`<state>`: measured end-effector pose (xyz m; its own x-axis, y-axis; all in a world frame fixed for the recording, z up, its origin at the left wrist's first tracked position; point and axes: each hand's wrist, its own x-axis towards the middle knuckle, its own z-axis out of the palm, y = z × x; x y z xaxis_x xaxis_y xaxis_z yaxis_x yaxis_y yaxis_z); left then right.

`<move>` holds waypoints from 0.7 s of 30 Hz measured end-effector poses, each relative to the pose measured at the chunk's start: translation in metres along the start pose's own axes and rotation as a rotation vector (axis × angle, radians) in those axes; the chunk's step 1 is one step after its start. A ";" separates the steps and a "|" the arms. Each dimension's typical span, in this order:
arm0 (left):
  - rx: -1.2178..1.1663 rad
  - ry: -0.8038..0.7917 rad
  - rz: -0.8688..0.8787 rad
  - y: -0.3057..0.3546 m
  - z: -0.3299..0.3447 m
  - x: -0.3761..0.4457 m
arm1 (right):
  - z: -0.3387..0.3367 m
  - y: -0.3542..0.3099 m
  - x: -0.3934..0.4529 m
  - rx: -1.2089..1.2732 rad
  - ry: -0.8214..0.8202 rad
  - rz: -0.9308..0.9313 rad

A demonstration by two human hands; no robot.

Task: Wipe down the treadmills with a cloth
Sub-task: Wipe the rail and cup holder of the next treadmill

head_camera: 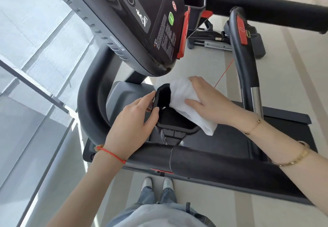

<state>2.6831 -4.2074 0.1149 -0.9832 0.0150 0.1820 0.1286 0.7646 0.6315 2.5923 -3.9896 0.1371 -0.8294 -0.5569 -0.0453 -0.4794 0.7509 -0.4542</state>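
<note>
Head view: fingers (193, 82) of right hand (209, 102) lying fairly straight, pressing white cloth (184, 102) onto black tray (165, 91) rim, centre frame below console (142, 19). Left hand (131, 123) at 9 o'clock of tray, thumb and fingers gripping its edge. Cloth looking soft, light, limp; palm-flat hold judged best. Treadmill (221, 164) rigid.

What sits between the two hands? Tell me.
In the head view, the black tray of the treadmill lies between the left hand and the right hand, which presses the white cloth.
</note>
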 end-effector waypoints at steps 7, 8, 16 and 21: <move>0.018 -0.018 0.006 -0.002 0.000 0.001 | 0.011 -0.026 0.030 -0.167 0.033 -0.144; 0.016 -0.015 0.011 -0.002 0.000 0.001 | 0.011 -0.022 0.023 -0.147 0.053 -0.121; 0.002 -0.008 0.027 -0.004 0.001 0.001 | 0.007 -0.014 0.014 -0.134 0.032 -0.062; -0.007 -0.006 0.026 -0.006 0.002 0.001 | 0.016 -0.024 0.019 -0.131 0.101 -0.040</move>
<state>2.6811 -4.2106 0.1099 -0.9803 0.0383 0.1938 0.1546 0.7595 0.6319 2.5926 -4.0237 0.1328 -0.8304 -0.5536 0.0626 -0.5401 0.7725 -0.3338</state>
